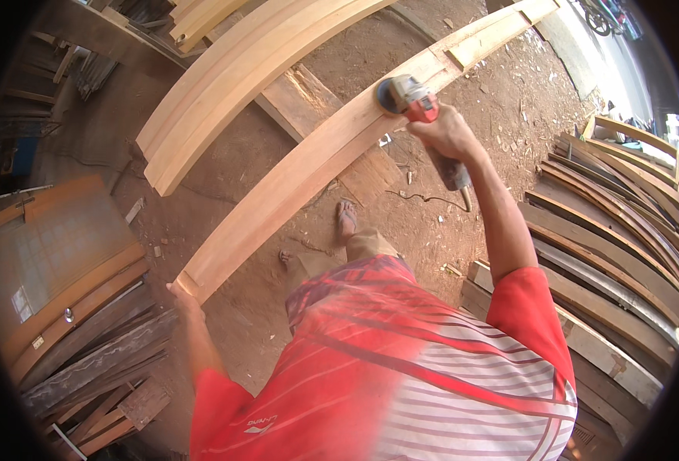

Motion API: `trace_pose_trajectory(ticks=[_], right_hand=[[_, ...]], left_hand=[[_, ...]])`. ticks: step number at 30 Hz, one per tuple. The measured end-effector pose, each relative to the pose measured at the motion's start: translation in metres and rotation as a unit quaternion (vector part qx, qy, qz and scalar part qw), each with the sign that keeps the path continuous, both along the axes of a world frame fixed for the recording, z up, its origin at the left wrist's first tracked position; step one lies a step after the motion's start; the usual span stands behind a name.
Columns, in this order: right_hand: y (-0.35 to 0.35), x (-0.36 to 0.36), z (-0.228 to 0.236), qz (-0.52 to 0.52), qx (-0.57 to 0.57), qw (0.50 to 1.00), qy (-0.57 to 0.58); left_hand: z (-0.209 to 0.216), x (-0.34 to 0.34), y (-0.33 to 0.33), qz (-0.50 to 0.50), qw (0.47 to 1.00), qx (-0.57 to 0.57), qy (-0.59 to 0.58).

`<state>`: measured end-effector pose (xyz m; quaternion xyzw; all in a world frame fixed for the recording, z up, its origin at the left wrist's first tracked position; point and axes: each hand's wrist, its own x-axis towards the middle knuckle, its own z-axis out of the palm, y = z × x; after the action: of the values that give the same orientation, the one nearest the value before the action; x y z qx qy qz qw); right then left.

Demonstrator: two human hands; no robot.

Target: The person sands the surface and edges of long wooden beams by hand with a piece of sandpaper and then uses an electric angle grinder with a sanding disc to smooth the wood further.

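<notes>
A long pale wooden plank (293, 180) with a stepped edge runs from the lower left up to the far right. My left hand (187, 300) grips its near left end, thumb on the wood. Farther along, my right hand (448, 134) is wrapped round the body of a red and grey angle grinder (422, 106). The grinder's round disc (388, 96) rests on or just over the plank's upper face; contact cannot be made out exactly. From the tool's rear end a cord (432, 198) trails down to the ground.
Another stepped plank (255, 77) lies beyond, to the left. A rough timber beam (297, 100) passes beneath the work. Stacked boards (608, 238) stand at the right; a wooden door (71, 253) and more planks lie left. Wood chips litter the dirt floor (501, 115).
</notes>
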<state>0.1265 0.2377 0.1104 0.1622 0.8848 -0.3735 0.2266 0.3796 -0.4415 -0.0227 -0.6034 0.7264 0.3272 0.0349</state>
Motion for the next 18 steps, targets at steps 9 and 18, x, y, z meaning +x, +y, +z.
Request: trace_pose_trajectory(ticks=[9,18], right_hand=[[-0.091,0.031,0.021,0.076,0.023,0.996,0.045],[-0.024,-0.005,-0.007,-0.024,0.017,0.999,0.023]], left_hand=[[0.002,0.014,-0.022,-0.022,0.997,0.036,-0.063],[-0.017,0.006,-0.025,0.011,0.996,0.086,0.033]])
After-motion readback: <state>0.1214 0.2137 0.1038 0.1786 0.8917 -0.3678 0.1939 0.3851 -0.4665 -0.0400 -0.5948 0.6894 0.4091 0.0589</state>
